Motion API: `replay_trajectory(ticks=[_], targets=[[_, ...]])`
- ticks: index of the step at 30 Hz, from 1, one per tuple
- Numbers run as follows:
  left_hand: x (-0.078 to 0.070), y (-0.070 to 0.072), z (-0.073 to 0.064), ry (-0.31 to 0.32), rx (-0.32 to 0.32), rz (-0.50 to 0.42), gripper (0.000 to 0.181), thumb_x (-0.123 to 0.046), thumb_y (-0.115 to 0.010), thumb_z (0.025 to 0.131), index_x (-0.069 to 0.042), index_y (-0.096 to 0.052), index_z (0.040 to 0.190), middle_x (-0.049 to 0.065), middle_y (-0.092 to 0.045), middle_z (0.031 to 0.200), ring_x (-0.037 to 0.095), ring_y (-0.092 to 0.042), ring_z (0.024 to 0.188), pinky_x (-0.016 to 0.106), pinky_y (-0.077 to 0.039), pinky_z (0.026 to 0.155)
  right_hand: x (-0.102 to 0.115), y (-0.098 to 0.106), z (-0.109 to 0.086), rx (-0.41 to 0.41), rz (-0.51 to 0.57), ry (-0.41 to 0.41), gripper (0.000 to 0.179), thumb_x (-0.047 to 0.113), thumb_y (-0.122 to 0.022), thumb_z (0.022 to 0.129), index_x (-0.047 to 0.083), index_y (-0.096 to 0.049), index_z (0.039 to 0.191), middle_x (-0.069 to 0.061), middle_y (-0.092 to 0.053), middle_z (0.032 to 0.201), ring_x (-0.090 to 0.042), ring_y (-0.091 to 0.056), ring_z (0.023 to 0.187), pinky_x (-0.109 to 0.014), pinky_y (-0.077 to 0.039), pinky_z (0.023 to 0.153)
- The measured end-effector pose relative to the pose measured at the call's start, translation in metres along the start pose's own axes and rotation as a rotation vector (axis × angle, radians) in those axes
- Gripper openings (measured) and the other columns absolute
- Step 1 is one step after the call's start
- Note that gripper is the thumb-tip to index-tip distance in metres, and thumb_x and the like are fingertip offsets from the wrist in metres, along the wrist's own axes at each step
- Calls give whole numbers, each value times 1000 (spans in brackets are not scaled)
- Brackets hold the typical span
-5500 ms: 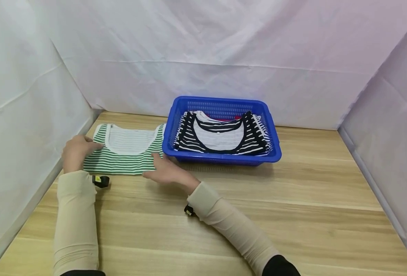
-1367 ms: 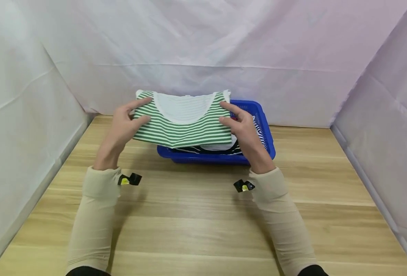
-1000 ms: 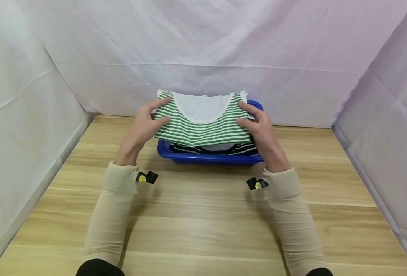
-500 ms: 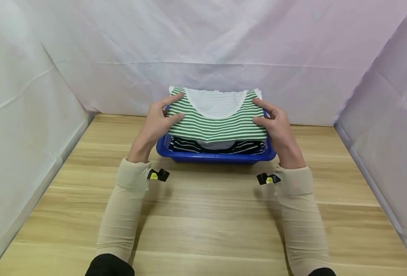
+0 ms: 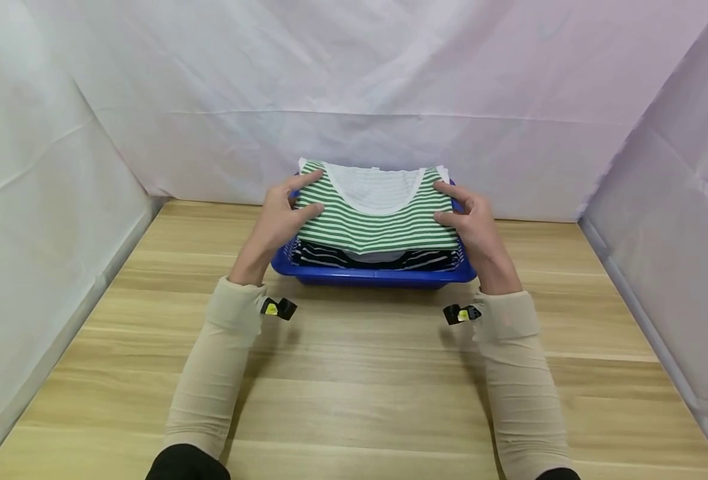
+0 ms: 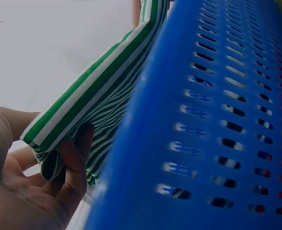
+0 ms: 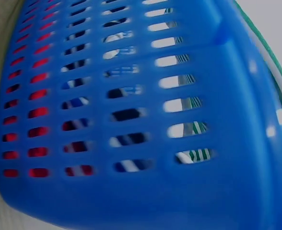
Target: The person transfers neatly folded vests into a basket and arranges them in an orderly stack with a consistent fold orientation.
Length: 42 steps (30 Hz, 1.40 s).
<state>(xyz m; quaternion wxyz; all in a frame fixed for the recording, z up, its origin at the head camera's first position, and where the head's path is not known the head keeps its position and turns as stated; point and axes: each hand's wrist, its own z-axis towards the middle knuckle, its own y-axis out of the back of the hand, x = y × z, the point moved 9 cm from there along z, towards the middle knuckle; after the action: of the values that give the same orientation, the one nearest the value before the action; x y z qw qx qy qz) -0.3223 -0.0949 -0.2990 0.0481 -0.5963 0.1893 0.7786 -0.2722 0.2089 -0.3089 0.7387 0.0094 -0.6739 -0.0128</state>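
Note:
In the head view a folded green-and-white striped shirt (image 5: 378,230) lies across the top of the blue plastic basket (image 5: 378,275), neckline towards the back. My left hand (image 5: 276,217) grips its left side, thumb on top. My right hand (image 5: 477,230) grips the right side the same way. Under its front edge shows a black-and-white striped shirt (image 5: 324,255) in the basket. In the left wrist view, fingers curl under the green shirt's edge (image 6: 83,100) beside the basket's wall (image 6: 131,158). The basket's side (image 7: 107,199) fills most of the right wrist view, hiding nearly all of that hand.
Wood-grain tabletop (image 5: 354,387) extends in front of and to both sides of the basket. White cloth walls (image 5: 354,73) stand behind, left and right. Red cloth (image 7: 38,112) shows through the basket's slots. Small black wrist cameras (image 5: 279,309) hang by each cuff.
Earlier the green striped shirt lay on the table left of the basket. Both hands have lifted it, carried it right over the basket, and just now lowered it slightly.

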Motion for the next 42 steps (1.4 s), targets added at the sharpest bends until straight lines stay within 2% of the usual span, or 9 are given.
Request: replay_trajectory(ticks=[6, 11, 15, 21, 24, 27, 31, 36, 42], targets=[[13, -3, 5, 25, 19, 62, 59, -7, -65, 97, -20, -51, 153, 5, -41, 165, 25, -59, 118, 23, -52, 80, -15, 3, 6, -8, -69, -47, 57, -3, -60, 98, 10, -50, 154, -12, -33, 167, -15, -52, 125, -17, -52, 78], [22, -4, 8, 37, 32, 110, 58, -8, -66, 97, -19, -53, 152, 4, -41, 165, 20, -50, 127, 25, -47, 78, -26, 4, 10, -14, -108, -82, 55, 1, -60, 100, 9, -50, 153, -13, -35, 166, -11, -56, 113, -17, -51, 76], [26, -4, 8, 40, 31, 124, 57, -9, -65, 97, -19, -53, 152, 3, -42, 164, 18, -50, 94, 26, -44, 68, -31, 4, 12, -40, -115, -89, 49, 7, -58, 102, 10, -54, 151, -10, -38, 165, -10, -57, 107, -18, -51, 76], [32, -5, 9, 53, 31, 135, 56, -10, -65, 97, -19, -54, 151, 5, -43, 164, 5, -42, 64, 25, -41, 59, -32, 5, 14, -79, -157, -84, 44, 12, -57, 104, 11, -58, 147, -9, -43, 161, -10, -60, 99, -19, -51, 74], [34, -8, 10, 59, 38, 145, 57, -10, -65, 97, -18, -53, 152, 6, -42, 164, 10, -29, 45, 25, -40, 54, -31, 7, 14, -90, -191, -81, 43, 13, -58, 103, 12, -59, 147, -8, -44, 161, -10, -60, 98, -19, -51, 74], [36, -9, 11, 70, 40, 172, 57, -11, -65, 97, -18, -53, 152, 7, -42, 164, 10, -30, 45, 25, -41, 56, -32, 7, 13, -100, -210, -85, 43, 13, -58, 103, 14, -60, 146, -7, -44, 162, -11, -59, 103, -19, -50, 75], [38, -11, 11, 81, 55, 241, 58, -12, -64, 98, -18, -50, 154, 7, -40, 165, 15, -45, 73, 31, -45, 74, -32, 6, 12, -98, -245, -100, 43, 15, -59, 103, 15, -60, 147, -6, -43, 163, -17, -56, 114, -20, -49, 80], [39, -14, 9, 83, 84, 299, 59, -12, -62, 100, -18, -47, 156, 8, -38, 166, 29, -50, 101, 39, -43, 84, -33, 2, 13, -86, -299, -107, 46, 15, -60, 102, 13, -58, 148, -9, -39, 165, -24, -46, 132, -25, -42, 92], [38, -17, 10, 65, 100, 367, 62, -6, -59, 97, -16, -46, 157, 11, -37, 166, 20, -45, 70, 32, -40, 63, -35, 0, 17, -82, -340, -145, 49, 12, -59, 100, 13, -57, 149, -11, -38, 165, -24, -44, 129, -28, -39, 95]])
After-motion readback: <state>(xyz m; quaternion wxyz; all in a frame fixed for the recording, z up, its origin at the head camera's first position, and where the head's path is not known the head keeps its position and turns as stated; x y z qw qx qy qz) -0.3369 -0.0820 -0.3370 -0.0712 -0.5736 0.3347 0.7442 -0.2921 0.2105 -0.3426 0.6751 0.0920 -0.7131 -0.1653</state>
